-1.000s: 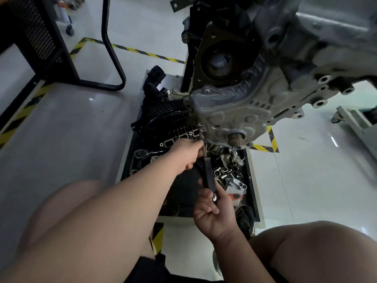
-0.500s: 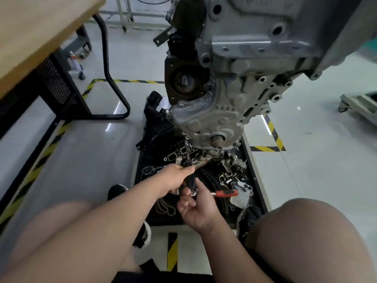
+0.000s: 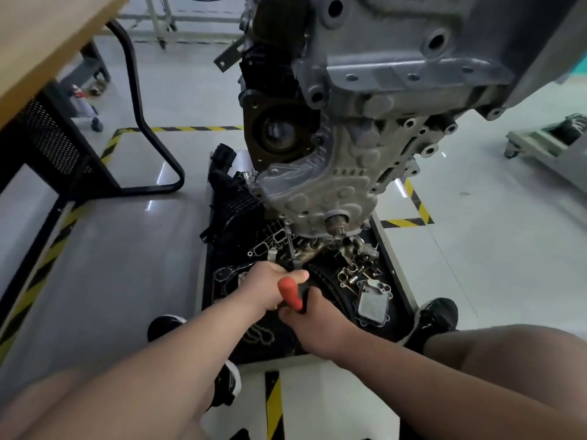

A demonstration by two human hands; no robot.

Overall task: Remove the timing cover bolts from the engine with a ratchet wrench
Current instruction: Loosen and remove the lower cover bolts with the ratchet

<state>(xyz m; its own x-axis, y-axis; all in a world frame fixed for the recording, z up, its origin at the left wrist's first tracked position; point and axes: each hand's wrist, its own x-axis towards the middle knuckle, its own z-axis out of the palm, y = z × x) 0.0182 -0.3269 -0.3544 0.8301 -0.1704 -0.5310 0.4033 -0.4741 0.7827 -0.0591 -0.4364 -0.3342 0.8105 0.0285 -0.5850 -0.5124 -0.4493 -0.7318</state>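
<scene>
Ratchet wrench [image 3: 291, 292], red handle and black head, sits low at centre, just below the engine [image 3: 397, 74]. Its thin extension bar [image 3: 290, 244] runs up to the lower left edge of the timing cover [image 3: 317, 192]. The bolt at the tip is too small to make out.

Left hand [image 3: 270, 287]: fingers curled tight round the wrench head, thumb [image 3: 298, 276] laid across the top of the red handle. Right hand [image 3: 314, 319]: wrapped round the lower end of the handle from below, fingers closed and hidden under it. The two hands touch.

Under both hands is a black tray [image 3: 401, 282] full of removed parts: a ribbed oil cooler [image 3: 373, 300] on the right, gaskets, small brackets, and a black intake manifold [image 3: 230, 198] on the left against the engine. The crank snout [image 3: 336, 223] sticks out just right of the extension bar. A shoe [image 3: 440, 314] stands at the tray's right corner. A wooden-topped table [image 3: 47, 30] is far left, with hazard tape on the floor.

The cover is grey cast metal, ribbed and bossed, seated on the engine.
</scene>
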